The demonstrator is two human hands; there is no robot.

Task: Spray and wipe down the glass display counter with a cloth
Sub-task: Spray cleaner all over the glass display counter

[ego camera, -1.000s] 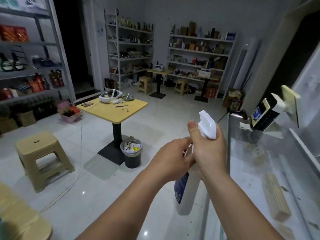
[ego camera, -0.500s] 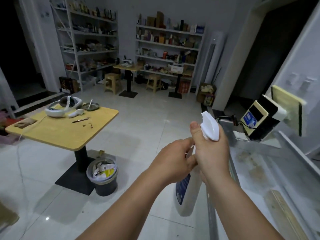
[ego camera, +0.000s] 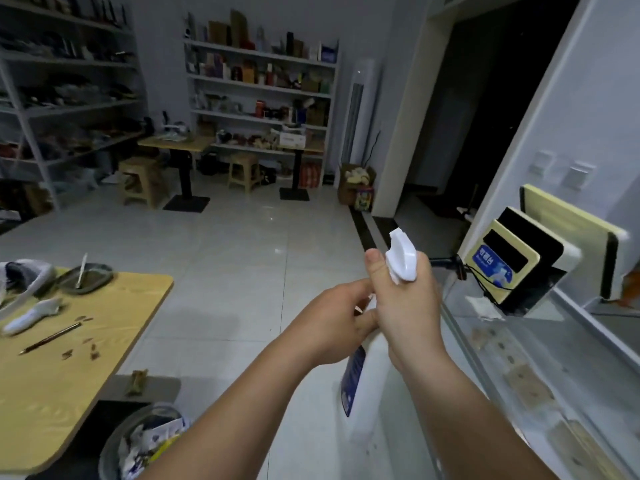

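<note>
My right hand [ego camera: 408, 306] grips the spray bottle [ego camera: 363, 393] beside the glass counter [ego camera: 519, 368] edge; my left hand [ego camera: 329, 327] pinches its neck, fingertips hidden.

At the right runs the glass counter [ego camera: 540, 344], with a card stand [ego camera: 509, 268] and a scrap of paper [ego camera: 479, 303] on its far end. To the left, a yellow table [ego camera: 69, 375] carries a dark dish [ego camera: 86, 278], a pen [ego camera: 50, 337] and a white handset [ego camera: 31, 315].
</note>
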